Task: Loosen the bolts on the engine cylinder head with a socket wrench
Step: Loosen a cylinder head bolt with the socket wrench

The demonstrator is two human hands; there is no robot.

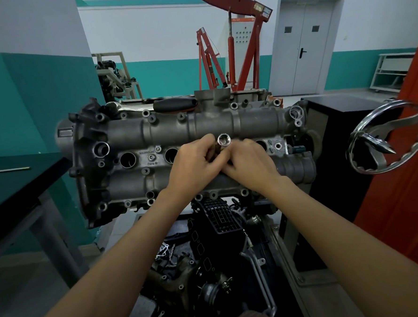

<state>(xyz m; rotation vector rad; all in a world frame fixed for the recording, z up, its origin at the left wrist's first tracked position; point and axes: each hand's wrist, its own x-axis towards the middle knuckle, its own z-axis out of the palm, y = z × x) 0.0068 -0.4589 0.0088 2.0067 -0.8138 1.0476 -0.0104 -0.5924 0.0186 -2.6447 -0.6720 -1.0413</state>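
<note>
Behind cylinder head [167, 132]: wrench handle [175, 104]

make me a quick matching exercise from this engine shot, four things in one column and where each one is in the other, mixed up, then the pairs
Things:
1. shiny metal socket
2. black-handled ratchet wrench
3. chrome spoked handwheel
4. thin metal rod

Places:
A. lying on the dark table at the left
B. held between both hands over the middle of the grey cylinder head
C. on the black stand at the right of the engine
D. resting along the far edge of the cylinder head

Pairs: 1-B, 2-D, 3-C, 4-A
</note>
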